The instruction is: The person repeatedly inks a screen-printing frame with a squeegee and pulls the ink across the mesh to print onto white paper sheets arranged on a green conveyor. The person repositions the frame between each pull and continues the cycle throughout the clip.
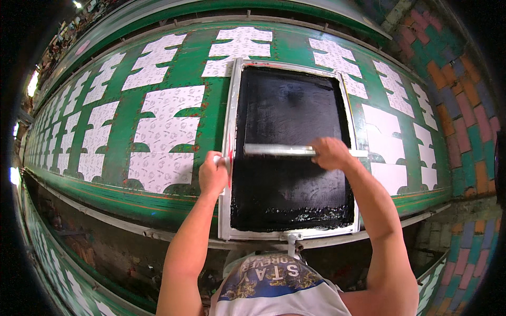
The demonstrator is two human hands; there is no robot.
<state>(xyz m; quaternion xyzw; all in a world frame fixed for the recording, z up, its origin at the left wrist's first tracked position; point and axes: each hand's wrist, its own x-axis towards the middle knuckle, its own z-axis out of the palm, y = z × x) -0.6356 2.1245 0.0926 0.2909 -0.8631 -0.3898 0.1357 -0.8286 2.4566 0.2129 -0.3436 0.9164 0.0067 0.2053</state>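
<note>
A screen-printing frame [227, 118] with pale metal sides lies on a long green table. Its mesh is covered in black ink [292, 108], thicker and glossy along the near end. My right hand [332, 153] is wrapped round the right part of a squeegee [276, 150], which stretches crosswise over the middle of the inked mesh. At the frame's left side, my left hand [212, 175] grips the edge beside a small red mark. Printed white fabric pieces [165, 150] lie left of the frame. On its right is a white piece [385, 139] whose surface looks mostly plain.
The green table [213, 124] carries rows of more white cut pieces [100, 131] along its length. A metal rail [142, 230] follows its near edge. Further green tables [258, 7] run parallel beyond and behind. Coloured paving bricks [464, 126] cover the floor at the right.
</note>
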